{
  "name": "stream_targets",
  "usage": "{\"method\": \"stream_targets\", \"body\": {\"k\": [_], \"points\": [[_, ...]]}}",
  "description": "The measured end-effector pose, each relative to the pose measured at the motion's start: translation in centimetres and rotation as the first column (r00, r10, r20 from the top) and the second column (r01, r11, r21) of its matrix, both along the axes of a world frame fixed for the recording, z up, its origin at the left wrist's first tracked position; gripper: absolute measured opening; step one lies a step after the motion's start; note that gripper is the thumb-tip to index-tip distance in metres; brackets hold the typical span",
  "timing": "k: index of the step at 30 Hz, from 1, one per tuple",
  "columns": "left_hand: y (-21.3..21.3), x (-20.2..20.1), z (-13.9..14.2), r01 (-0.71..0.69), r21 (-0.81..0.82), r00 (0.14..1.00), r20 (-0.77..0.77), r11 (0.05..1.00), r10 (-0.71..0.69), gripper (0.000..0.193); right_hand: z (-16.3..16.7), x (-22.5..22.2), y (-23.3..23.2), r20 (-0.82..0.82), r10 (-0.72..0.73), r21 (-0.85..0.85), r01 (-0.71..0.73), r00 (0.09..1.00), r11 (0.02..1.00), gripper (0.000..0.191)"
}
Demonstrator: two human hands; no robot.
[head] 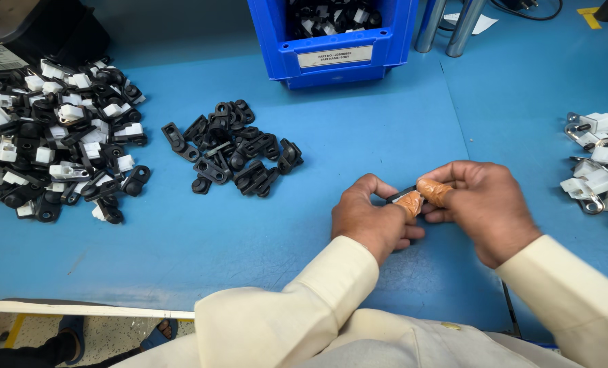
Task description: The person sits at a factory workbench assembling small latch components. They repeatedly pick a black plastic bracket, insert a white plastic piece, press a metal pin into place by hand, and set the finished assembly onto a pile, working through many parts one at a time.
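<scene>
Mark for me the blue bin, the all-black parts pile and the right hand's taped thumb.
blue bin (331, 71): head view, on its front wall below the label.
all-black parts pile (232, 150): head view, on the middle of the heap.
right hand's taped thumb (433, 193): head view, on the orange tape wrap.

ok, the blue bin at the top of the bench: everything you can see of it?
The blue bin is moulded plastic by its look, glossy, with a stepped front lip. A white label sits in a slot on its front wall. It stands upright on the blue table at the far edge, its top cropped by the picture. Inside lie small black and white parts, piled loosely. Two metal posts stand just to its right; whether they touch it is unclear. Neither hand touches it.
</scene>
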State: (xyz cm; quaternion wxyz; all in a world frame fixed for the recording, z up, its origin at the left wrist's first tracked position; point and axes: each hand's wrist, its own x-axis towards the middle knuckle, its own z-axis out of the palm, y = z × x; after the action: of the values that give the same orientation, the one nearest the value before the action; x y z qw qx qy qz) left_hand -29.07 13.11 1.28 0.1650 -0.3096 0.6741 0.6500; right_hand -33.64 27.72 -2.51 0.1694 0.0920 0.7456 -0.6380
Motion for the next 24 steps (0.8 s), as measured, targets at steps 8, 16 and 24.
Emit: {"method": "stream_targets", "body": {"k": [8,16,24], "points": [[0.1,0.4,0.6,0.03,-0.068,0.999,-0.011,0.997,-0.031,0.016,-0.2,0.5,-1.0,0.065,-0.091,-0.071,0.096,0.994,0.993,0.031],[-0.3,0.2,0.2,-0.007,0.062,1.0,0.011,0.998,0.006,0.016,0.9,0.3,0.7,0.211,-0.017,-0.168,0.053,0.977,0.984,0.034],[-0.7,0.5,-0.2,0.114,-0.124,0.98,-0.15,0.986,-0.132,0.031,0.4,0.0,0.6,0.128,0.034,-0.13,-0.018,0.991,0.991,0.022]]}}
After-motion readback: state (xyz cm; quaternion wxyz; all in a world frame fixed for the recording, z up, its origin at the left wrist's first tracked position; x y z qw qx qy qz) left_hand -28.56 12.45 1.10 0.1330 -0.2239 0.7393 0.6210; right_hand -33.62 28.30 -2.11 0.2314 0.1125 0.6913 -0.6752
